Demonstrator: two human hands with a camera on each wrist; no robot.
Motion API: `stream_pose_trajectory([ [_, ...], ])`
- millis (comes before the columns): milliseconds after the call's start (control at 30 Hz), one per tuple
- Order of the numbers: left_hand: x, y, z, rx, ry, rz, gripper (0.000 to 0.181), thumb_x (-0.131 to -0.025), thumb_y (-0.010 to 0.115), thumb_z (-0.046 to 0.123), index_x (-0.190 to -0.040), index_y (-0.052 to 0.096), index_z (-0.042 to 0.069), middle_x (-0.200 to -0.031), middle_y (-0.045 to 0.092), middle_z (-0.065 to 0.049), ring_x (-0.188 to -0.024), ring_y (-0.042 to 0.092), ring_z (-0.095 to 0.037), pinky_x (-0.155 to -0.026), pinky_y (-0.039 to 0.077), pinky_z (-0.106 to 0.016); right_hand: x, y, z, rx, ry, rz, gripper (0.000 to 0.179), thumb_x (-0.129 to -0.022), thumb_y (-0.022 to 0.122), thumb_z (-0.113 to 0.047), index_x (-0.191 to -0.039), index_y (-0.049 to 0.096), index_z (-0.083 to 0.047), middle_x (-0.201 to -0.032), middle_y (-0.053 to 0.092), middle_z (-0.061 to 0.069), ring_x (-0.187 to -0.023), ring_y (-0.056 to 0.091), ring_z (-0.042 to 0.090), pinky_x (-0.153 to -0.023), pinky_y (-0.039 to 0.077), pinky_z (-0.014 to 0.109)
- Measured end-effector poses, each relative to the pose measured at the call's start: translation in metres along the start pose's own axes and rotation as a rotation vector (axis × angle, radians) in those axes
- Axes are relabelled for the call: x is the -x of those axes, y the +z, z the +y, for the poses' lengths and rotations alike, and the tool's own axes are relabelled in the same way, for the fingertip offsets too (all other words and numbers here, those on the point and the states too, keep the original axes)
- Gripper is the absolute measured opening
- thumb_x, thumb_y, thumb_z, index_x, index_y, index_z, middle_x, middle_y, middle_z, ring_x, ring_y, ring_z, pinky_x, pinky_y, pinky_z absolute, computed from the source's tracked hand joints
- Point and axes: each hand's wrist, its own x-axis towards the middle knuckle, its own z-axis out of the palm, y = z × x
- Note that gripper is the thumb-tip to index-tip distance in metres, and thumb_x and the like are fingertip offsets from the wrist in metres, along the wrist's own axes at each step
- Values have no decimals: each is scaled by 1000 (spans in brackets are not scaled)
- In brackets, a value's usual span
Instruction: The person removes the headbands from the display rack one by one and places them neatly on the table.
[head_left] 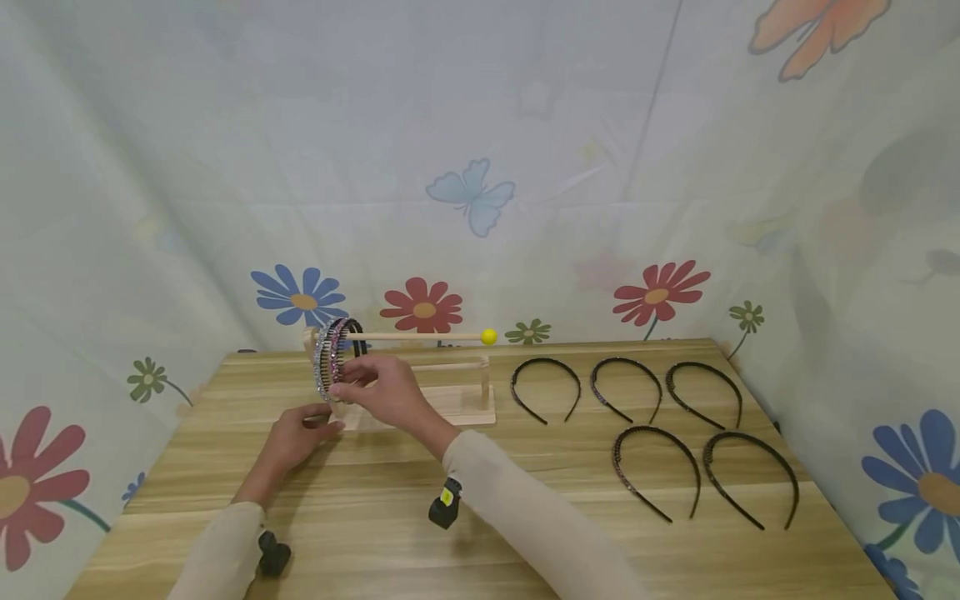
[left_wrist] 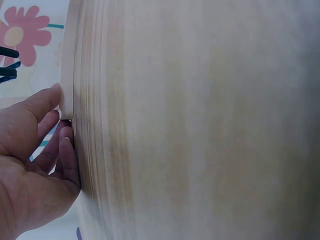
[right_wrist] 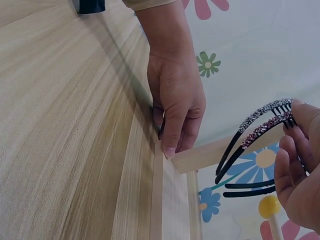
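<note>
A wooden headband stand (head_left: 472, 408) has a horizontal rod tipped with a yellow ball (head_left: 489, 337). Near the rod's left end hang a silver glitter headband (head_left: 321, 367) and a pink glitter headband (head_left: 337, 346), side by side. My right hand (head_left: 386, 390) pinches the pink one low on its glittered side, thumb toward me; its fingers partly hide both bands in the right wrist view. Down at the stand's left end, my left hand (head_left: 296, 435) holds the corner of the base, thumb on top (right_wrist: 172, 142) and fingers curled around the end.
Several dark headbands lie on the wooden table (head_left: 360, 517) to the right, including one headband (head_left: 547, 361) nearest the stand and another headband (head_left: 750, 437) at the front right. Behind the table hangs a flowered cloth (head_left: 555, 275).
</note>
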Motion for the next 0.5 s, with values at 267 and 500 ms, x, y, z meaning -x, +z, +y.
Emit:
stream_pose_trajectory([
  [267, 2, -1, 2, -4, -3, -4, 55, -97, 73, 33, -135, 62, -5, -134, 63, -28, -118, 65, -42, -95, 54, -53, 1, -1, 1, 19, -8, 7, 25, -92, 78, -28, -111, 77, -12, -94, 76, -8, -82, 64, -3, -69, 54, 16],
  [500, 3, -2, 5, -7, -10, -6, 55, -98, 72, 32, -137, 60, -5, -136, 61, -29, -120, 64, -44, -98, 53, -55, 2, -7, 1, 45, -48, 11, 22, -95, 75, -27, -111, 75, -11, -95, 77, -5, -83, 66, -3, -69, 54, 16],
])
